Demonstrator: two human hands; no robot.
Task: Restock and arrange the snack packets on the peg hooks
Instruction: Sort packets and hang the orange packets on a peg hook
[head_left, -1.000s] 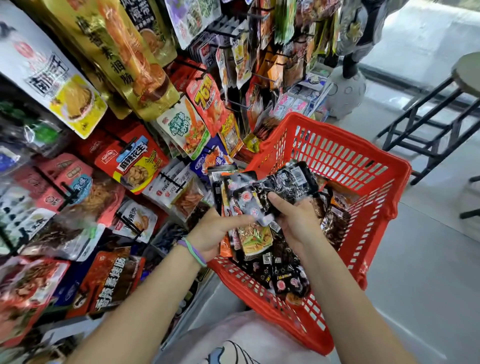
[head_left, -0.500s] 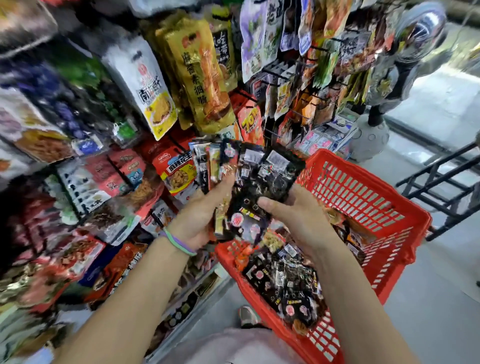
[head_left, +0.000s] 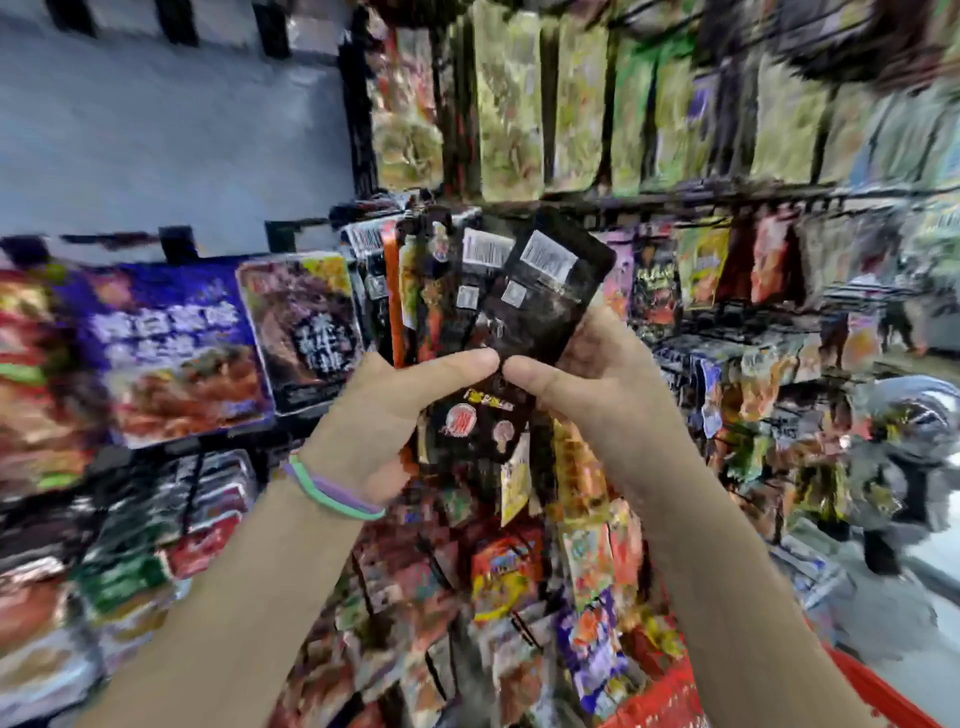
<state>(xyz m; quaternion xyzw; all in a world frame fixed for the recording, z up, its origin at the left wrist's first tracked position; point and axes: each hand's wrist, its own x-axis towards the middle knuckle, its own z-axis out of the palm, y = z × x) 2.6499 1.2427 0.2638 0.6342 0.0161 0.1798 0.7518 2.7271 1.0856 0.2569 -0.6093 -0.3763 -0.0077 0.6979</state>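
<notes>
Both hands hold up a fanned stack of snack packets (head_left: 467, 312) in front of the display rack. My left hand (head_left: 379, 415) grips the stack from the left, thumb across its front. My right hand (head_left: 597, 379) pinches the front black packet (head_left: 545, 301), which shows white barcode labels near its top. The packets are mostly black, with one orange-edged packet among them. The peg hooks (head_left: 727, 200) on the rack behind are blurred by motion.
Hanging green and yellow snack bags (head_left: 509, 104) fill the upper rack. Large purple and dark packets (head_left: 171, 348) hang at left. A corner of the red basket (head_left: 670, 691) shows at bottom right. A grey fan (head_left: 914, 431) stands at far right.
Both hands have lifted the packet stack up out of the red basket to the upper rack. The view has swung upward, and the basket has dropped to the bottom edge.
</notes>
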